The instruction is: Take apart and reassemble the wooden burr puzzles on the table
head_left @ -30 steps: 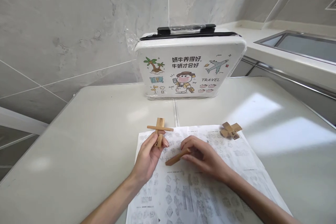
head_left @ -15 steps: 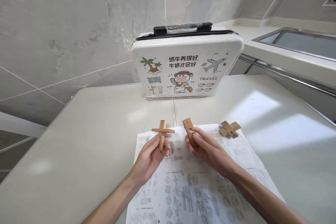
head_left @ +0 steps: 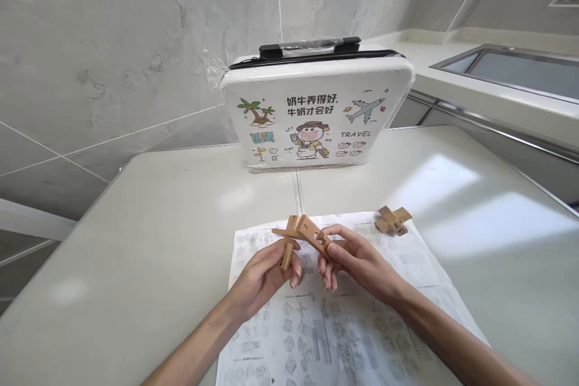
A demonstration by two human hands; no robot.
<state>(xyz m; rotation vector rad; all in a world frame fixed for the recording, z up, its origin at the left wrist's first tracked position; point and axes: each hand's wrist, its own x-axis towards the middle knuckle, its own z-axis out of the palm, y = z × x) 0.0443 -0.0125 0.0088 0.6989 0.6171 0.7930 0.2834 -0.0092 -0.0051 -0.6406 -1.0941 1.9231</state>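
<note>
Crossed wooden puzzle pieces (head_left: 286, 256) are pinched between the thumb and fingers of my left hand (head_left: 266, 274); one flat piece lies across an upright one. My right hand (head_left: 355, 256) grips a notched wooden puzzle piece (head_left: 312, 234), reddish brown, with a cut-out near its middle. Its far end overlaps the crossed pieces in my view; whether they touch I cannot tell. Both hands are above a printed instruction sheet (head_left: 362, 350) covered with small diagrams. A separate wooden cross assembly (head_left: 394, 221), marked with ink, rests at the sheet's far right corner.
A white travel case (head_left: 316, 114) in clear plastic wrap stands upright at the back of the white table (head_left: 113, 265). Behind it rises a grey marbled wall (head_left: 113, 42). A pale counter with a framed glass panel (head_left: 515, 69) is on the right.
My right hand has turned the notched piece from lying low and slanted to pointing up, then moved it left against or near the crossed pieces. My left hand has shifted slightly right.
</note>
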